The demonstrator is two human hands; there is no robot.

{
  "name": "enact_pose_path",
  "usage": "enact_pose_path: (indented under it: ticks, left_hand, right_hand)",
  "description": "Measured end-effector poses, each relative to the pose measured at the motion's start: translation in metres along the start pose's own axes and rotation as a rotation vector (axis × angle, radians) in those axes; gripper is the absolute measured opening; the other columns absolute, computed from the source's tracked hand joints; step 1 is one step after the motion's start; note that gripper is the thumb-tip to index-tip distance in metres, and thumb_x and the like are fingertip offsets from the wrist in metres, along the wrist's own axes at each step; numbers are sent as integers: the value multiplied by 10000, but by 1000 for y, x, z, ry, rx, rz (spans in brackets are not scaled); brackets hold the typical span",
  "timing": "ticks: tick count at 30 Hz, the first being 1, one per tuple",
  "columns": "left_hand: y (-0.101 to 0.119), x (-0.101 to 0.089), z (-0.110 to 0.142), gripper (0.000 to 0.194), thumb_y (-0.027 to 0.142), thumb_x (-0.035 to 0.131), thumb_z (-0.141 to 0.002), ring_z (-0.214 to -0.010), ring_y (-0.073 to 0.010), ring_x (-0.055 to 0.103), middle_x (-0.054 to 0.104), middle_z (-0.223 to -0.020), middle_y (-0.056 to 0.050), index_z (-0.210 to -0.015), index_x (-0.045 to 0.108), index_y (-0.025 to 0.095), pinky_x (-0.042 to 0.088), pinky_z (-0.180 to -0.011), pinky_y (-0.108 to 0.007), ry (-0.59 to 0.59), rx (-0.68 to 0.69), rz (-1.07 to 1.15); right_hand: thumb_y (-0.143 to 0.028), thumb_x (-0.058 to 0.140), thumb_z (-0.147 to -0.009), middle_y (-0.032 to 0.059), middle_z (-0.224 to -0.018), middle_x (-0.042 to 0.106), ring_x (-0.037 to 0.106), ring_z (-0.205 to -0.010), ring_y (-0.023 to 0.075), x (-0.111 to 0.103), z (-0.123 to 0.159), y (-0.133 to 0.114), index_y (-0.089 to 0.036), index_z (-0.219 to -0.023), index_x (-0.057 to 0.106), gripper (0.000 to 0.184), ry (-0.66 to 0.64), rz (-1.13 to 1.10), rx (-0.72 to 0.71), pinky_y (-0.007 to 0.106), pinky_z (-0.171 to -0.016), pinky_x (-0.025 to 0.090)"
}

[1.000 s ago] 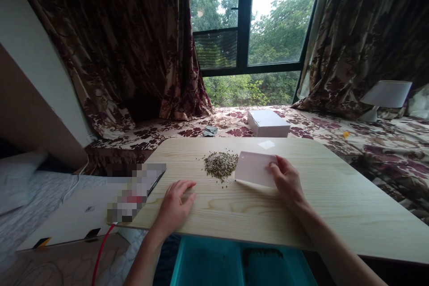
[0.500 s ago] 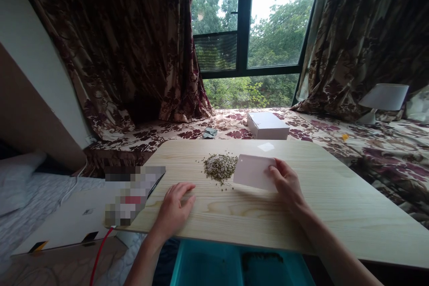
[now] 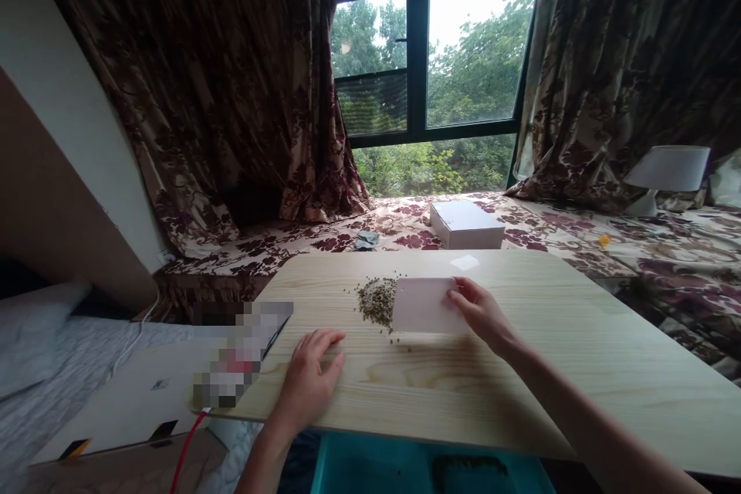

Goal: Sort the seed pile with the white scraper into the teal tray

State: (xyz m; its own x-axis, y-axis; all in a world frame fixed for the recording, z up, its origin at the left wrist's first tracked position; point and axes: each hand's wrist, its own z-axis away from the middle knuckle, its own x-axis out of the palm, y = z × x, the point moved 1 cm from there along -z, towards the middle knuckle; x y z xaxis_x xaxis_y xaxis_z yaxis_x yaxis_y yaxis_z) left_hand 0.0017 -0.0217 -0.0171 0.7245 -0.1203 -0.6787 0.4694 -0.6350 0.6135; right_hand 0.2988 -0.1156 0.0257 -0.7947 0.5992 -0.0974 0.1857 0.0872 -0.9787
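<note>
A white flat plastic sheet, like a scraper card [image 3: 424,306], is gripped at its right end by my right hand [image 3: 475,310]. Its left edge meets a pile of small greenish beans mixed with white grains [image 3: 377,301] on the pale wooden table [image 3: 463,401]; the card hides part of the pile. A few loose beans lie around it. My left hand [image 3: 316,374] rests on the tabletop, left of and nearer than the pile, fingers apart and holding nothing.
Below the table's near edge sits a teal divided tray [image 3: 370,471], dark bits in its right compartment. A white box [image 3: 466,225] and a lamp [image 3: 665,170] stand on the floral ledge. At left are a pixelated object [image 3: 243,355] and a red cable [image 3: 188,448].
My right hand has moved the card leftward against the pile, whose right side is pushed in and covered. My left hand stays open on the table. The view has shifted slightly.
</note>
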Motion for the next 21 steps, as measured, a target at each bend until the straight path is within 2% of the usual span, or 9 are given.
enact_pose_path:
  ticks: [4,7,13,17,21]
  left_hand:
    - [-1,0,0,260,276,522,-819,-1094,-244,569,666,-1089,-79,-1028,657,199,421,-1013,-448,-12,-5,7]
    - [-1,0,0,257,278,529,-814,-1086,-242,575,670,-1084,-78,-1023,659,204,430,-1007,-443,-5,4,10]
    - [1,0,0,262,288,530,-807,-1078,-243,584,675,-1082,-76,-1016,667,210,435,-1007,-453,13,3,11]
    - [0,0,0,262,292,532,-806,-1081,-245,584,675,-1077,-78,-1014,668,210,438,-1004,-450,14,4,9]
    - [-1,-1,1,258,301,533,-810,-1078,-242,586,676,-1070,-76,-1013,667,213,449,-993,-436,7,12,6]
  right_hand:
    - [-312,574,-689,36,-750,698,630,-665,167,16,-7,-2,-178,-864,624,227,-106,6,20,281,-611,475]
    - [-316,566,-696,35,-731,694,628,-665,169,23,-7,-2,-175,-854,617,218,-139,16,23,284,-611,467]
    - [-293,568,-700,22,-698,677,610,-642,159,24,-7,-4,-182,-831,608,176,-166,49,51,264,-578,445]
    - [-280,573,-697,24,-735,676,589,-634,144,23,-10,-4,-186,-839,604,172,-219,53,90,247,-562,426]
    - [-302,586,-694,11,-716,635,558,-631,136,23,-14,-6,-183,-763,592,137,-284,77,70,249,-572,412]
